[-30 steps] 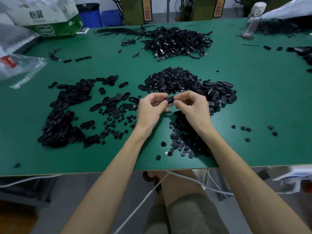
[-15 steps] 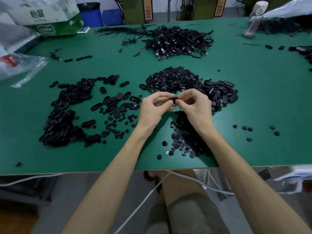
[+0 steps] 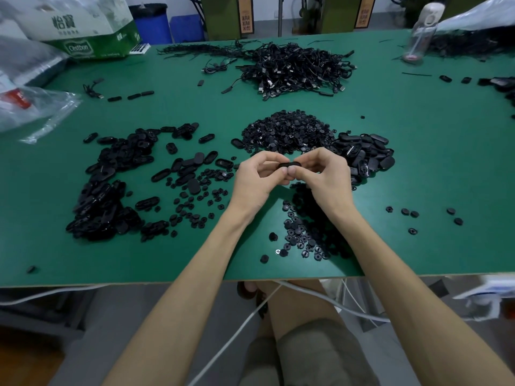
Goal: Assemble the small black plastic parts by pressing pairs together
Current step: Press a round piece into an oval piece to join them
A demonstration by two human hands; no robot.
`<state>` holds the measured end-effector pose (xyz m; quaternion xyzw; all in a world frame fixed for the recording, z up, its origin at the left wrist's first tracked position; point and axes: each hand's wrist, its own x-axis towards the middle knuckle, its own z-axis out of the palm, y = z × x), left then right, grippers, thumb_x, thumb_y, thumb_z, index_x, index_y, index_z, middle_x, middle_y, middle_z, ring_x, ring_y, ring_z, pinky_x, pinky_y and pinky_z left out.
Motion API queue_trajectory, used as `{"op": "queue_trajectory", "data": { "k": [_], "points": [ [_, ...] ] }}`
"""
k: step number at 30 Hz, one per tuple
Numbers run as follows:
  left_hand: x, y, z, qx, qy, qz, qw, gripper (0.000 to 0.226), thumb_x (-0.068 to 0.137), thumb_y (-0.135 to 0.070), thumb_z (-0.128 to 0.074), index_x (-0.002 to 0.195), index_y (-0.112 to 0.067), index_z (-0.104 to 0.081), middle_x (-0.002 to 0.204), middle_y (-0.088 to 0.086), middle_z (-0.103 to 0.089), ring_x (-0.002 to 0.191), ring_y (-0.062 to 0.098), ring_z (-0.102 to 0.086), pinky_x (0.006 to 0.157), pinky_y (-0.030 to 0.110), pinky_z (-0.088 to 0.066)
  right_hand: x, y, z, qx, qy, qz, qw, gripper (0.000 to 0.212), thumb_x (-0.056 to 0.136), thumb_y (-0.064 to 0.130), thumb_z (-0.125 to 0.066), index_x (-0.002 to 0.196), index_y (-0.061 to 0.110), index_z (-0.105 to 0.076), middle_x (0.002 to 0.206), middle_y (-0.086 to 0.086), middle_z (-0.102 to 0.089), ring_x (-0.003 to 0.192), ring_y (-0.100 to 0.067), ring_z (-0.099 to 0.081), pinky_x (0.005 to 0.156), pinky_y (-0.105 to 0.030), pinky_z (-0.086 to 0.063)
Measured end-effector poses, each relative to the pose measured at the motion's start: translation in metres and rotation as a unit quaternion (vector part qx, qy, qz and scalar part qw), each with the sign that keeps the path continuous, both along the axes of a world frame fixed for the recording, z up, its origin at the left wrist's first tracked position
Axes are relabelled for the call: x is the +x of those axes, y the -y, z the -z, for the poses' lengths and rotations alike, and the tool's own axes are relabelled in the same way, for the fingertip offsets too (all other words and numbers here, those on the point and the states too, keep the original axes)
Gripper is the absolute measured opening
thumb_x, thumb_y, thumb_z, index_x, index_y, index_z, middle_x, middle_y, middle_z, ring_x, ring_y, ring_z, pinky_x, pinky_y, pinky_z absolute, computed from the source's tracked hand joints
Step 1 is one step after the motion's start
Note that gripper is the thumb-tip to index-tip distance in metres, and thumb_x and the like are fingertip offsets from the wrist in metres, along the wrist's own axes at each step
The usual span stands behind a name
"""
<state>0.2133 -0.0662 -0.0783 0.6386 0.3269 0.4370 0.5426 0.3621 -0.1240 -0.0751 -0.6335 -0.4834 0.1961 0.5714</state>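
Observation:
My left hand [image 3: 257,179] and my right hand [image 3: 324,174] meet over the middle of the green table [image 3: 432,168]. Both pinch one small black oval plastic part [image 3: 289,164] between thumbs and fingertips, held flat just above the table. A heap of small round black parts [image 3: 287,130] lies right behind my hands. Oval black shells [image 3: 367,151] are piled to the right, and a larger spread of oval pieces [image 3: 111,185] sits to the left. Loose round buttons [image 3: 303,232] are scattered under my right wrist.
A tangle of black cables [image 3: 295,68] lies at the back centre. A cardboard box [image 3: 83,26] and clear plastic bags [image 3: 33,107] occupy the back left. A clear bottle [image 3: 420,32] stands at the back right. A few stray buttons [image 3: 412,215] lie to the right.
My hands have stayed together on the part and shifted slightly; my fingers have turned so the oval part now shows flat between both thumbs.

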Motion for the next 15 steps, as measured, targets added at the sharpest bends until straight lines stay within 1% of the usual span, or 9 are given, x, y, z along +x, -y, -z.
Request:
{"op": "queue_trajectory", "data": {
  "k": [3,5,10,12,15],
  "points": [
    [0.0001,0.0004,0.0002,0.004,-0.010,0.001,1.000,0.015,0.094,0.004,-0.070,0.108,0.007,-0.067,0.096,0.023,-0.076,0.088,0.035,-0.076,0.086,0.042,-0.063,0.0002,-0.0005,0.0010,-0.003,-0.019,-0.006,1.000,0.016,0.079,0.018,-0.089,0.084,0.021,-0.074,0.078,0.004,-0.075,0.077,-0.015,-0.072,0.069,-0.030,-0.058],
    [0.0006,0.0006,0.0004,0.002,-0.014,-0.007,1.000,0.015,0.094,0.004,-0.070,0.108,0.007,-0.067,0.097,0.023,-0.075,0.087,0.034,-0.076,0.085,0.043,-0.063,-0.0004,-0.0007,0.0011,0.001,-0.035,-0.016,0.999,0.012,0.081,0.013,-0.086,0.085,0.019,-0.076,0.078,0.003,-0.076,0.074,-0.014,-0.072,0.066,-0.026,-0.057],
    [-0.0002,0.0003,0.0003,-0.005,-0.012,-0.018,1.000,0.016,0.093,0.005,-0.071,0.108,0.007,-0.068,0.097,0.023,-0.075,0.087,0.035,-0.076,0.083,0.042,-0.064,-0.0004,-0.0010,0.0006,0.012,-0.054,-0.034,0.998,0.008,0.086,0.008,-0.080,0.091,0.014,-0.078,0.081,-0.001,-0.077,0.078,-0.020,-0.075,0.069,-0.027,-0.059],
    [-0.0004,0.0001,0.0002,-0.005,-0.015,-0.019,1.000,0.016,0.093,0.004,-0.071,0.108,0.007,-0.068,0.097,0.023,-0.076,0.087,0.034,-0.077,0.083,0.042,-0.064,-0.0005,-0.0015,0.0014,0.009,-0.050,-0.033,0.998,0.007,0.087,0.009,-0.080,0.093,0.012,-0.078,0.083,-0.002,-0.077,0.078,-0.020,-0.075,0.071,-0.031,-0.061],
    [-0.0007,-0.0001,0.0002,-0.007,-0.018,-0.022,1.000,0.016,0.092,0.003,-0.073,0.107,0.005,-0.069,0.096,0.021,-0.076,0.085,0.033,-0.077,0.084,0.043,-0.064,-0.0005,-0.0021,0.0023,0.005,-0.051,-0.031,0.998,0.007,0.089,0.009,-0.079,0.095,0.011,-0.078,0.084,-0.003,-0.077,0.079,-0.024,-0.075,0.078,-0.040,-0.063]
  ]
}}
